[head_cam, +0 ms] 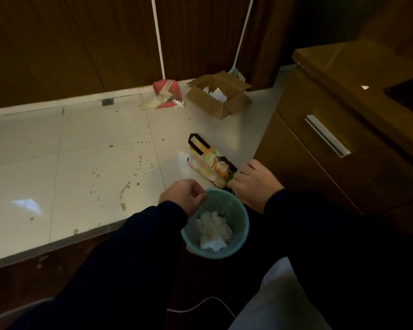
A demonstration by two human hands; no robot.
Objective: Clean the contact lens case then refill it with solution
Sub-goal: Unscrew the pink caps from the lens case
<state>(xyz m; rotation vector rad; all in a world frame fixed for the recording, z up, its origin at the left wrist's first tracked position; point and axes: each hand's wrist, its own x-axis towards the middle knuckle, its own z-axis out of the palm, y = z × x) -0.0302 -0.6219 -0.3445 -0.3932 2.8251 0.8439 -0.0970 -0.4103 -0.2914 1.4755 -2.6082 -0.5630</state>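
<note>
Down over the small round green plastic bin (241, 225) hang both hands, most likely because something is being thrown or tipped away as part of the cleaning. White crumpled tissue (214, 231) lies inside the bin. The left hand (183, 195) sits just above the bin's far left rim with its fingers curled in, and it may pinch something tiny, but I cannot tell what, or if it holds anything. The right hand (254, 184) is just past the bin's far right rim, fingers bent down, and what they hold is hidden too. The contact lens case is not to be seen anywhere; it may be inside one of the hands. A flat colourful printed packet (210, 163) lies on the pale tiled floor (81, 151) just beyond the hands. Farther off stands an open brown cardboard box (219, 96). The dark wooden cabinet (343, 139) at the right is cut off by the edge.
</note>
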